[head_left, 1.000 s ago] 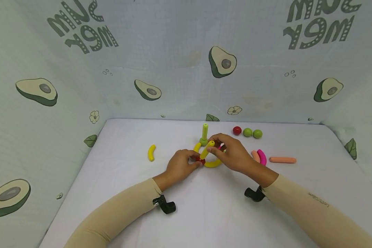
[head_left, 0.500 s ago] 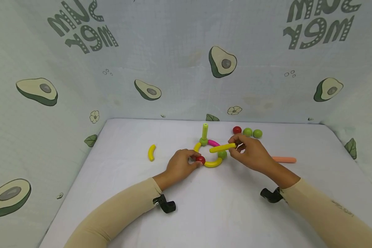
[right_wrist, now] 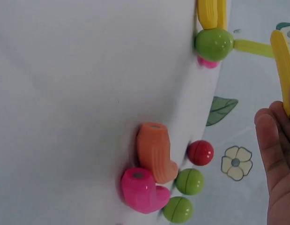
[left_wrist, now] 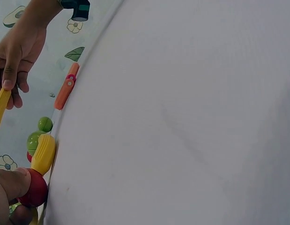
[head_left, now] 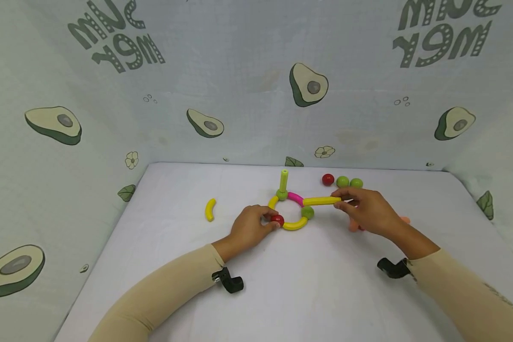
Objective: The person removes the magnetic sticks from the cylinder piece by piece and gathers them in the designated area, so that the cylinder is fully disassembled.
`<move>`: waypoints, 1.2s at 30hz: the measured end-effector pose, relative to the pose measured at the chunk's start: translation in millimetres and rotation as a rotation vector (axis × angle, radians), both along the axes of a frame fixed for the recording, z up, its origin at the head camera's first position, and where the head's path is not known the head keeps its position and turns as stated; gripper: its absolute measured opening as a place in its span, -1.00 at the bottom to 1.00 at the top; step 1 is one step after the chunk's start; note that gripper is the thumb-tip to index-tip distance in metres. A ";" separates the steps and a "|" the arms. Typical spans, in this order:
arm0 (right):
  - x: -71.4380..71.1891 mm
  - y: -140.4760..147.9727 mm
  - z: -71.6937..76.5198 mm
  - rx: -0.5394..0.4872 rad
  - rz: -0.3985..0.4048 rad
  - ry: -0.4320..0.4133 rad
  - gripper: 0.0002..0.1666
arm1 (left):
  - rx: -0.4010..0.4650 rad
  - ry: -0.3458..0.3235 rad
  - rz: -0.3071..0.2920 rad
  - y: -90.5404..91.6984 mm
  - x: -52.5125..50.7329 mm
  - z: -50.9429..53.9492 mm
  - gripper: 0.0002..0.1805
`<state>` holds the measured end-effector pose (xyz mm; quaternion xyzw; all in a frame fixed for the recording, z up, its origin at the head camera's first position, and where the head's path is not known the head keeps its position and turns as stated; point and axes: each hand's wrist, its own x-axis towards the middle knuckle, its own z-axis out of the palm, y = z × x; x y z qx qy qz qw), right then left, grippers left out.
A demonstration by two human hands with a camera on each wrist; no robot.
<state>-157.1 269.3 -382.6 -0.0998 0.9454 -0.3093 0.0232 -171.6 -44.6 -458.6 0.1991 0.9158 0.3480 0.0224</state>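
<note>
2 hands I'm tracking: R hand (head_left: 365,207) is pinching ylw rod (head_left: 318,201) by its R end, nr R side of ring (head_left: 294,226), long axis lying crosswise, tip pointing L; L hand (head_left: 249,225), farther off, is holding red ball (head_left: 278,219).

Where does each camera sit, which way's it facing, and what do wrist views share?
Head: on the head, facing forward and down; left hand, right hand and sleeves show.
Left wrist: on that wrist, facing across the tabletop; both hands show partly.
Right wrist: on that wrist, facing loose pieces; only right hand shows.
Both wrist views share the yellow stick.
</note>
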 end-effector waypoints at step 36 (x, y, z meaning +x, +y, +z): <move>7.1 88.6 -20.1 0.070 -0.158 0.074 -0.54 | 0.014 -0.018 0.012 1.3 0.7 3.0 -0.70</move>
